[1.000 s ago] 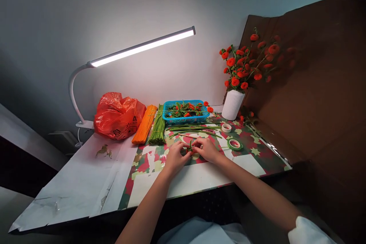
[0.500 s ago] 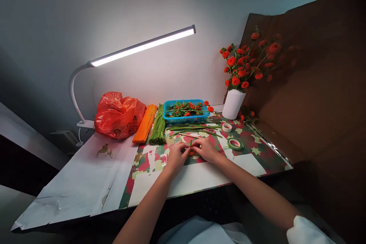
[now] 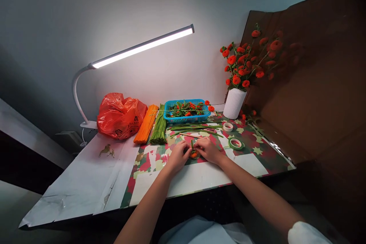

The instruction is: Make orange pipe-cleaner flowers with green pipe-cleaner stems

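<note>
Between my two hands is a small orange flower (image 3: 194,154) with a short green stem pointing up, low over the patterned table cover. My left hand (image 3: 179,155) has its fingers closed at the left side of the stem. From the right, my right hand (image 3: 207,150) pinches at the same flower piece. Just beyond my hands lie a thin pinkish stick (image 3: 190,135) and several loose green stems (image 3: 194,127). To the right are a roll of green tape (image 3: 236,144) and a roll of white tape (image 3: 228,127).
A blue basket (image 3: 187,119) of flowers and leaves stands at the back. Left of it are green bundled stems (image 3: 158,127), orange bundled stems (image 3: 146,124) and a red plastic bag (image 3: 120,116). A white vase (image 3: 235,103) stands back right; a lit lamp (image 3: 143,47) hangs above.
My right hand's fingers have shifted slightly, and more of the orange flower shows between my hands. The view has moved a little.
</note>
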Tool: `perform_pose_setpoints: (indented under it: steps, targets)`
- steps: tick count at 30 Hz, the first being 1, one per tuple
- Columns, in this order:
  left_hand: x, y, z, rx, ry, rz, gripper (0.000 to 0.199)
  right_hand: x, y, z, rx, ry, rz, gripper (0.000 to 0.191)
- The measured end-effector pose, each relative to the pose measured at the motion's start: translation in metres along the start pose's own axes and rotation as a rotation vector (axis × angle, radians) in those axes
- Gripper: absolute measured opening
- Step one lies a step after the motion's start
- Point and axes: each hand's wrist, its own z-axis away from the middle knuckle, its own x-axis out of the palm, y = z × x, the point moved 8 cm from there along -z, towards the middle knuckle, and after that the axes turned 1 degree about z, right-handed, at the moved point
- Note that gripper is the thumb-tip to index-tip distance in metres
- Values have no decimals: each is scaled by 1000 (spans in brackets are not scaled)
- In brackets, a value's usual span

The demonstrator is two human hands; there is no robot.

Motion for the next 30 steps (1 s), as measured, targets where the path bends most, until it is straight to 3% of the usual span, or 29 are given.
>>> perform_pose_setpoints:
  steps: [10, 19, 22, 30]
  targets:
    - [0, 4, 0, -11, -66, 163, 22, -7, 3, 1, 102, 74, -188, 9]
    - [12, -6, 0, -53, -262, 336, 33, 1, 0, 3, 102, -68, -418, 28]
    - [11, -11, -1, -77, -230, 360, 34, 1, -1, 2, 91, -69, -409, 27]
    - [3, -22, -3, -214, -7, 481, 39, 2, 5, -2, 112, 0, -365, 23]
